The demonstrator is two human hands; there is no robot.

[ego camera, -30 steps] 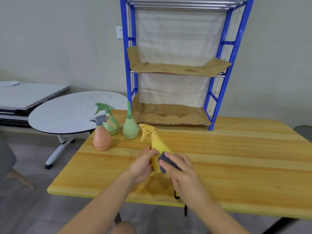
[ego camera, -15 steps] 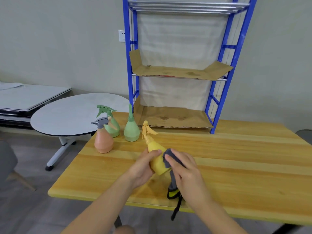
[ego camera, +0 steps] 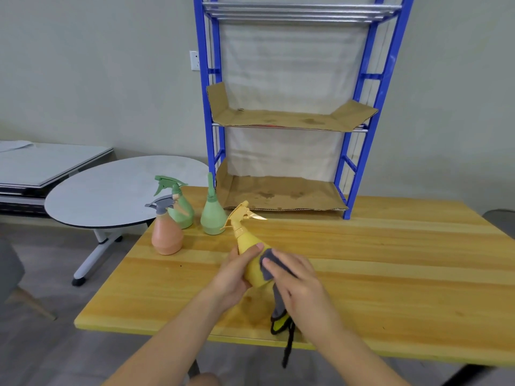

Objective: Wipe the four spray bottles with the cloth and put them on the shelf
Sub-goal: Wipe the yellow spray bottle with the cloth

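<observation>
- Yellow spray bottle (ego camera: pixel 252 257) held tilted above the desk (ego camera: pixel 390 268), nozzle pointing away toward the shelf (ego camera: pixel 281 195); probably lifted clear so the whole belly can be reached.
- Left hand (ego camera: pixel 232 277) wrapped round the bottle's left side, thumb up over the front: a snug holding grip, steadying the bottle against the rubbing.
- Right hand (ego camera: pixel 299 285) pressing the grey cloth (ego camera: pixel 269 264) onto the bottle's right flank, fingers curled over the cloth and pinching it in place.
- Loose tail of the cloth, with a yellow-and-black edge, hanging down below the right hand past the desk edge.
- Bottle thus caught between the two hands, left grip touching bare plastic, right touching it only through the cloth.
- Three others waiting upright at the far left of the desk: orange bottle (ego camera: pixel 166 235), green trigger bottle (ego camera: pixel 178 207) just behind it, green cone bottle (ego camera: pixel 213 215) beside them.
- Cardboard-lined shelf tiers holding no bottle yet; by that showing, first of four in hand, wiping stage.
</observation>
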